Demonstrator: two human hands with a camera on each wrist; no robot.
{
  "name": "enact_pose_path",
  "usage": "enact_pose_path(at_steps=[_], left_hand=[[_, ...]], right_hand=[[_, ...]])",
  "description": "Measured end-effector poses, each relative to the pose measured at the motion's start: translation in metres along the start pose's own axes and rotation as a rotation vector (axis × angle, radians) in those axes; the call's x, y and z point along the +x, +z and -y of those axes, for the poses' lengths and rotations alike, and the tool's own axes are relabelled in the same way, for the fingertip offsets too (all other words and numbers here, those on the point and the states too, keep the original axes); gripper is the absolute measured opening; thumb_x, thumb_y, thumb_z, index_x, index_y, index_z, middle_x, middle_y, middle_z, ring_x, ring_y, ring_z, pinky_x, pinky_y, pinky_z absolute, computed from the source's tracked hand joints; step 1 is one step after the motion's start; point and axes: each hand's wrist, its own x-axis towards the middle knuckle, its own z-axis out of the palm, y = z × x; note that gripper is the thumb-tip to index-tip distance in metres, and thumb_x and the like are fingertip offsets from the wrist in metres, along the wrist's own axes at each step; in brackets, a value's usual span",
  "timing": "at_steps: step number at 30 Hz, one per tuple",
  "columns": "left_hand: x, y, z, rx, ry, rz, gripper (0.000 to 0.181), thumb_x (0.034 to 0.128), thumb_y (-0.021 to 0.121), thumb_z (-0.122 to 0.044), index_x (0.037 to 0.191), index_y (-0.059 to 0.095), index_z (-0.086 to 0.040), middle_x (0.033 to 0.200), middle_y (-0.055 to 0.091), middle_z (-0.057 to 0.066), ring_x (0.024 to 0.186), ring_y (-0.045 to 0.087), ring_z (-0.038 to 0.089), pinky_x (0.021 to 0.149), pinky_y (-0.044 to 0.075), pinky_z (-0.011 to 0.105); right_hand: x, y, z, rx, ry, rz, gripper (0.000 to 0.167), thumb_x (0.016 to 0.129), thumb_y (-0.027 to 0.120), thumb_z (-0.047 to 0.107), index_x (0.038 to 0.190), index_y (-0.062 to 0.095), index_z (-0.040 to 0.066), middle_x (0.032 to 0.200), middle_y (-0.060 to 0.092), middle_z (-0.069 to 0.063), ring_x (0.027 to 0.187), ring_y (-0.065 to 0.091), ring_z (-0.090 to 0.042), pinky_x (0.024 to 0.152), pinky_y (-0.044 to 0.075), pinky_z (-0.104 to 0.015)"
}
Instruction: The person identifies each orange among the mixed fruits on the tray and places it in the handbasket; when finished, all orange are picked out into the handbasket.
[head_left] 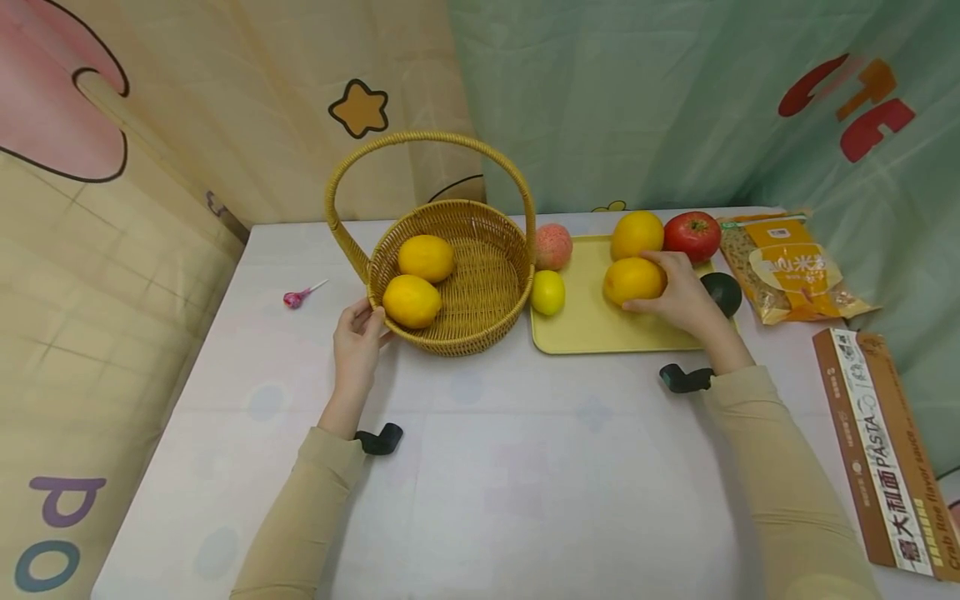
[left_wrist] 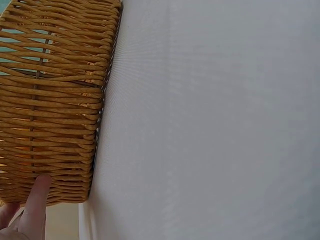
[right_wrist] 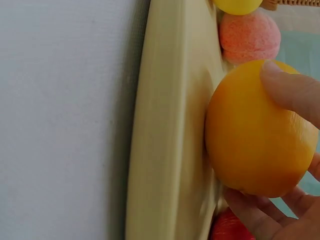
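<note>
At tray (head_left: 592, 329), orange fruit (head_left: 630, 282) in right grip (head_left: 681, 293), left grip (head_left: 356, 348) on basket (head_left: 480, 287)

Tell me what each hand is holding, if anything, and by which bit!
The right hand holds a yellow-orange fruit by opposite sides, between thumb and fingers. The left hand holds the basket by its left side, near the rim.

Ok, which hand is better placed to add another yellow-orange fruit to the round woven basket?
Likely the right hand: it grips a round yellow-orange fruit, while the left hand holds the round woven basket near its rim.
</note>
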Motion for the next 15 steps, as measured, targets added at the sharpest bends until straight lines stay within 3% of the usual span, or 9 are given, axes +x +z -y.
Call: enact_pose_path(at_steps=[8,15], left_hand=[[0.0010,-0.0002,0.0007,-0.001,0.000,-0.004,0.046,0.1028,0.051,-0.019,0.144,0.041,-0.001,0.138,0.051,0.017,0.113,0.055,0.016,0.086,0.059,0.023],[0.0016,0.0005,0.0004,-0.009,-0.010,-0.003,0.046,0.1027,0.052,-0.019,0.144,0.042,-0.002,0.138,0.051,0.016,0.112,0.055,0.015,0.093,0.058,0.032]], right_hand=[[0.0015,0.0017,-0.0041,-0.010,0.024,-0.028,0.096,0.082,0.079,0.042,0.153,0.025,0.008,0.149,0.024,-0.028,0.129,0.031,-0.046,0.113,0.027,-0.070],[0.0013,0.0041,-0.0075,0.013,0.029,-0.079,0.099,0.080,0.078,0.050,0.151,0.026,0.004,0.147,0.027,-0.028,0.126,0.033,-0.045,0.114,0.029,-0.067]])
